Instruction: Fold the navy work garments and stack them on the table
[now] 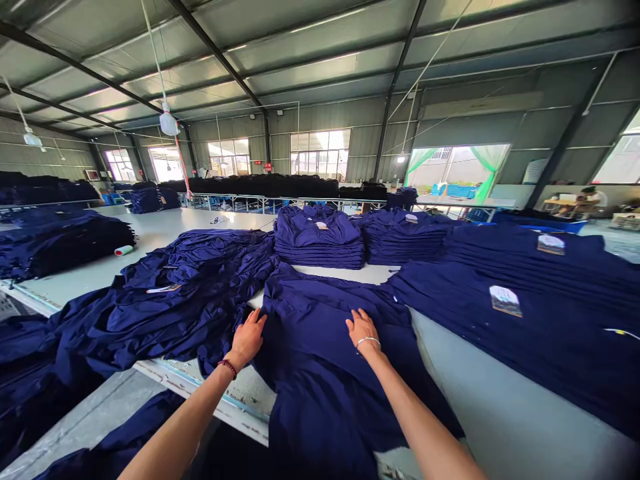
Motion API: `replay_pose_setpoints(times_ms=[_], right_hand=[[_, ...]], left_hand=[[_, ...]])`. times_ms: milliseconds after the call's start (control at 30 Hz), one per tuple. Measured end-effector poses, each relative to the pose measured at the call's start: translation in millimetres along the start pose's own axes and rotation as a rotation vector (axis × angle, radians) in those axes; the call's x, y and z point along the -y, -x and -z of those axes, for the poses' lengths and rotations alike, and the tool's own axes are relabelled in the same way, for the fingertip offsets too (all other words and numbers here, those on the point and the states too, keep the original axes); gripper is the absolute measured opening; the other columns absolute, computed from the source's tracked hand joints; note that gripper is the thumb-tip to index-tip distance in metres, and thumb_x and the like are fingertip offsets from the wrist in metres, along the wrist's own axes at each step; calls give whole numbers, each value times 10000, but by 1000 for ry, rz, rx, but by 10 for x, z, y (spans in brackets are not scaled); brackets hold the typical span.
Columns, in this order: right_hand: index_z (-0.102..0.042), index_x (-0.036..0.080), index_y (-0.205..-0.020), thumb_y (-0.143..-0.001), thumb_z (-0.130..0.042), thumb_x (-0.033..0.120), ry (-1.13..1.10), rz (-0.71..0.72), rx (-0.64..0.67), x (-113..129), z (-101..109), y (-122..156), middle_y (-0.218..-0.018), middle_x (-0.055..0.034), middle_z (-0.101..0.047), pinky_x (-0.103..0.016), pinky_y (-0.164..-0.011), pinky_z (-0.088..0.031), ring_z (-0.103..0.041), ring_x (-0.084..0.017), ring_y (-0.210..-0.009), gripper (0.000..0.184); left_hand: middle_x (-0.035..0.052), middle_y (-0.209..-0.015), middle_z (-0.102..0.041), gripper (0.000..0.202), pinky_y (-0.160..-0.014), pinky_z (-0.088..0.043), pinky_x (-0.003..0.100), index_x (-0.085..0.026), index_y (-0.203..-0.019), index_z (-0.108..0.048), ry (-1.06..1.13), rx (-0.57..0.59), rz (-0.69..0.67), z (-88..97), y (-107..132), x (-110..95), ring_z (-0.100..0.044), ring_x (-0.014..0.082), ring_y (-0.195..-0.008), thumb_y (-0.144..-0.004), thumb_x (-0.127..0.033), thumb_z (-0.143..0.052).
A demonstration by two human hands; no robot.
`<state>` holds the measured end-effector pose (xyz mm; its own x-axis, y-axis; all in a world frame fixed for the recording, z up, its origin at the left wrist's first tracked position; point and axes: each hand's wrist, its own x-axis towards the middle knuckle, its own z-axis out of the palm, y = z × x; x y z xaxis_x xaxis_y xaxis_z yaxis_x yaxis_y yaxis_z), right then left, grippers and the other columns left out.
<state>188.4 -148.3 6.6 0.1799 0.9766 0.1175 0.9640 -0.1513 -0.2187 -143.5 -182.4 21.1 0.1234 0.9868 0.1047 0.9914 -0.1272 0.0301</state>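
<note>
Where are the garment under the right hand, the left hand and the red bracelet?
Garment (307,333), head view: its upper middle.
Left hand (249,339), head view: its back.
Red bracelet (229,366), head view: its beads.

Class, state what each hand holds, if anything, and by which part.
Right hand rests open on the navy garment, ungripped; left hand touches its edge, grip unclear.

Beyond the spread navy cloth garment (320,327) before me, daylight glares white through rectangular glass windows (320,157); above it, the grey sheet-metal roof (320,67) looks dim; far right of it, my view stretches and darkens.
</note>
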Motion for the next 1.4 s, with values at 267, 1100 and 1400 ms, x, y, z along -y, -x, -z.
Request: replay_pose_setpoints(times_ms=[267,1100,1400], right_hand=[[-539,261,-1403,-908,-342,127,-39,83,52,17,-46,-664,-1570,-21,-392,-317,-1077,-425,-568,-184,-1254,549],[-647,332,-1060,-945,-456,324,-323,424,20,1353,-976,-730,-1201,31,-612,-212,-624,-436,-659,-88,-816,223],[-657,311,-1035,-939,-472,311,-400,408,13,1342,-988,-728,-1092,27,-661,-213,-622,-438,-662,-103,-809,208]], left_hand=[[32,-1590,-358,694,-1071,-454,351,-292,-1459,-445,126,31,-56,57,-87,93,-500,250,-1339,-793,-178,-607],[-31,-1433,-568,486,-971,-478,452,-394,-1364,-546,36,-38,-129,-782,84,-39,-518,254,-1249,-954,-156,-439],[-22,-1385,-612,383,-928,-466,360,-367,-1311,-589,-34,-112,-148,-745,151,-70,-543,206,-1192,-981,-204,-483]])
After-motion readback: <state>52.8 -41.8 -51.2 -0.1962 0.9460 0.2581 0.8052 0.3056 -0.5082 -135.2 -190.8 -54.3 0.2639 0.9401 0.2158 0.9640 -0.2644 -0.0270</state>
